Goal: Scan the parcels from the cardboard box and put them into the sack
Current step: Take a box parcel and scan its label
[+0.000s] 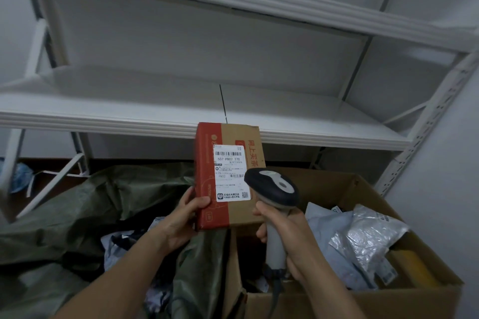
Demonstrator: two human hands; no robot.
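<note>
My left hand (185,217) grips a red and brown cardboard parcel (207,173) by its lower left edge and holds it upright, its white shipping label (231,172) facing me. My right hand (287,238) grips the grey handle of a barcode scanner (272,189), whose dark head is just in front of the label's lower right corner. Below on the right stands the open cardboard box (357,300) with several bagged parcels (363,235) inside. On the left lies the dark green sack (85,204), its mouth open, with parcels (124,238) showing in it.
White metal shelving (181,109) runs across behind the parcel, with an upright post (425,132) at the right. A blue object (22,176) lies on the floor at the far left under the shelf. The scanner's cable (276,295) hangs down into the box.
</note>
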